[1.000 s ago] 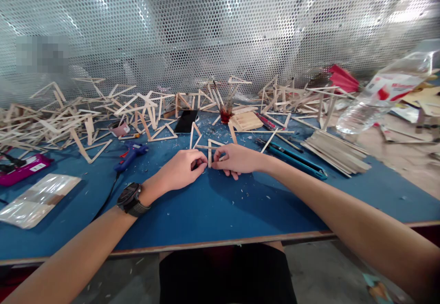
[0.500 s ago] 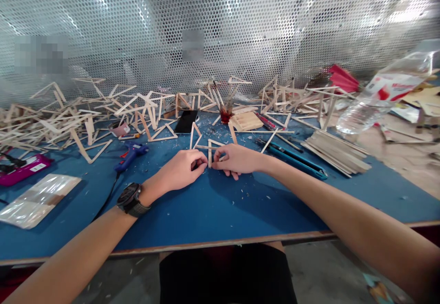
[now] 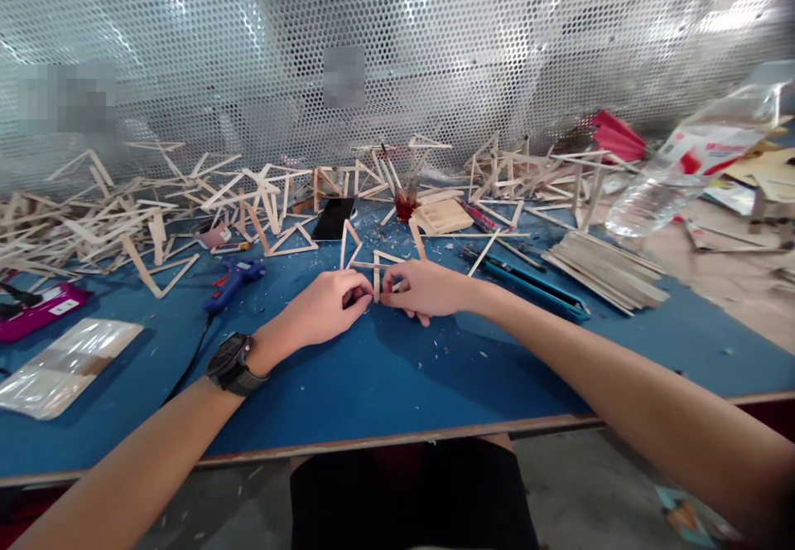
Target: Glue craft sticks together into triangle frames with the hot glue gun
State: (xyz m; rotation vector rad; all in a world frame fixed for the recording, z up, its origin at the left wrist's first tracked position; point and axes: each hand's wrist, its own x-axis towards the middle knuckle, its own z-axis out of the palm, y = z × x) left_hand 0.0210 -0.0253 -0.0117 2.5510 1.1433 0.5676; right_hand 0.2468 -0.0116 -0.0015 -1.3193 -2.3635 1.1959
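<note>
A small frame of pale wooden sticks (image 3: 376, 268) stands on the blue tabletop (image 3: 373, 393) between my hands. My left hand (image 3: 332, 306), with a black watch on its wrist, has thumb and fingers pinched at the lower left of the upright stick. From the other side my right hand (image 3: 428, 287) closes its thumb and index finger on the same stick, low down near the table. The fingertips nearly meet there. Another bent stick piece (image 3: 349, 243) rises just behind my left fingers.
Behind lie piles of joined sticks (image 3: 68, 210), a phone (image 3: 334, 219) and a cup of red liquid (image 3: 405, 206). A blue glue gun (image 3: 233, 281) is left; a teal cutter (image 3: 534, 285), loose sticks (image 3: 609, 268) and a bottle (image 3: 696, 152) are right.
The whole view has shifted slightly. Both hands keep the same pose at the stick, with no clear movement against the table.
</note>
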